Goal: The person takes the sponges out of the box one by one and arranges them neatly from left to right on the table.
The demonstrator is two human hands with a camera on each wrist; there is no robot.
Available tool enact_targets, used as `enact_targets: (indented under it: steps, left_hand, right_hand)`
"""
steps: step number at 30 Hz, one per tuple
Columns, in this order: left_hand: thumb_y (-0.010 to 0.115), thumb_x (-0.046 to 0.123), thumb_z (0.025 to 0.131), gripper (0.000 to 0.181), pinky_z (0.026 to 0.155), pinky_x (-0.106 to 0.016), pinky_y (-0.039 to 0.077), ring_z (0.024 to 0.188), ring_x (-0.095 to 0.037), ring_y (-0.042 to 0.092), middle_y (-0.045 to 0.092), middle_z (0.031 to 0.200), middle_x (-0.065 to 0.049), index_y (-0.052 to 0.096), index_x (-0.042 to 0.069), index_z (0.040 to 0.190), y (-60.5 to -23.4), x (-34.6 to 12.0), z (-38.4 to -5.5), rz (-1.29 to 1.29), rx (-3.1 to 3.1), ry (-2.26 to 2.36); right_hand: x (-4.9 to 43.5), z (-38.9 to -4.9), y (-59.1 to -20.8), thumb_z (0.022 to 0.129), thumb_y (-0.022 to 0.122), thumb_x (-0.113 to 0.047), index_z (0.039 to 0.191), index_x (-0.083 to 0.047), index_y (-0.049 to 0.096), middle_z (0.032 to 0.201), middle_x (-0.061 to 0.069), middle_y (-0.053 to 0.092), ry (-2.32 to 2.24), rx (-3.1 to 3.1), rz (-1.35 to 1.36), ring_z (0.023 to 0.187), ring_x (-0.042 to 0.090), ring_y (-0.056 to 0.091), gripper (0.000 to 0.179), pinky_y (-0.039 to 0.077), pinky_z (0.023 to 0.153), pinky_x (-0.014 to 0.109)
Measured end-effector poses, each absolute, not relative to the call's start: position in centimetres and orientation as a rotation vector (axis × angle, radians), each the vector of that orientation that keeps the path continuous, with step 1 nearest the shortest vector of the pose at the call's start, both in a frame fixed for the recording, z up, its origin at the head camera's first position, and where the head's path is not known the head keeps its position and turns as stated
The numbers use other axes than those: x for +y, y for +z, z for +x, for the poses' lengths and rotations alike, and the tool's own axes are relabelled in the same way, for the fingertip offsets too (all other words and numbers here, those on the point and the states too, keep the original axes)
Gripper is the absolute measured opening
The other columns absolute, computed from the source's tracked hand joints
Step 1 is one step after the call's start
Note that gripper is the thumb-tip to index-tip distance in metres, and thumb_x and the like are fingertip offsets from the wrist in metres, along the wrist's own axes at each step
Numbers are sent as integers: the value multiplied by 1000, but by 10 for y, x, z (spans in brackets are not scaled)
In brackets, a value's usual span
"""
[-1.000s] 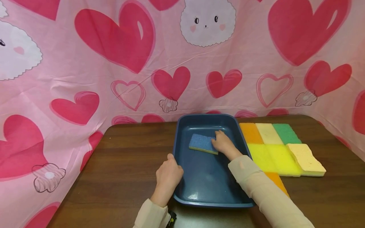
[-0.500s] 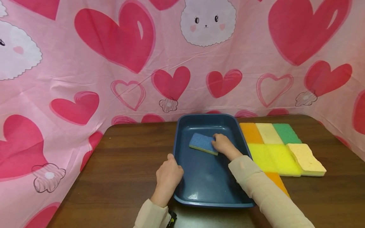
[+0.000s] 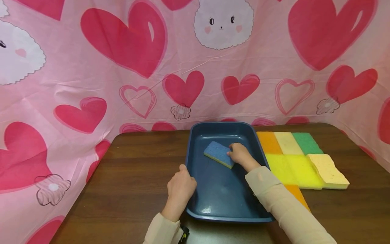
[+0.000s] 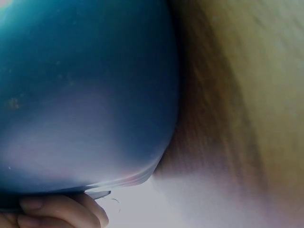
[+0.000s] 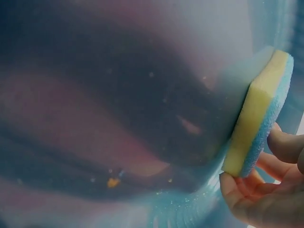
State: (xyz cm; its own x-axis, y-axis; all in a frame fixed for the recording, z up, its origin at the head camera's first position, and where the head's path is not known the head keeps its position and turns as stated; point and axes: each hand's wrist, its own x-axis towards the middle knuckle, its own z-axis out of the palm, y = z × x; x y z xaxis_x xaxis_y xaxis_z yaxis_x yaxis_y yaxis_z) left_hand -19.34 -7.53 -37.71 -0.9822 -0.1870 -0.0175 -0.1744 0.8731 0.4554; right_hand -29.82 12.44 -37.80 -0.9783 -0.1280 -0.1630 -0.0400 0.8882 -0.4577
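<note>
A deep blue rectangular tray (image 3: 226, 200) lies on the wooden table, its long side pointing away from me. My left hand (image 3: 181, 184) grips its left rim; in the left wrist view, curled fingers (image 4: 64, 211) show at the tray's edge. Inside the tray, toward the far half, lies a sponge (image 3: 217, 153) with a blue top and a yellow foam underside. My right hand (image 3: 240, 155) pinches the sponge's right end. The right wrist view has the thumb (image 5: 287, 145) on the blue face and fingertips at the yellow end, foam against the tray's floor.
Several flat sponges are laid out right of the tray: orange (image 3: 269, 142), cream (image 3: 287, 143), green (image 3: 307, 143), yellow (image 3: 292, 171). A wavy pale sponge (image 3: 329, 169) overlaps the yellow. An orange crumb (image 5: 113, 182) sits in the tray. A pink heart-patterned cloth (image 3: 170, 61) hangs behind.
The sponge has turned a little, its right end swinging toward me. My right fingers, earlier stretched over the sponge's end, have drawn in around it. My left hand stays at the rim.
</note>
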Motion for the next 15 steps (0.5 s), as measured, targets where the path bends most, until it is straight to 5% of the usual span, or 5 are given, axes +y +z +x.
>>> enact_targets:
  steps: [15]
  left_hand:
    - [55,10,81,18,55,-44,45,62,-31,61,61,69,-17,48,2,94,-376,-76,-193,292,-3019,-733]
  right_hand:
    - [124,-295,-368,92,58,-13,118,14,56,121,30,58,-656,2849,-77,113,42,52,38,41,100,51]
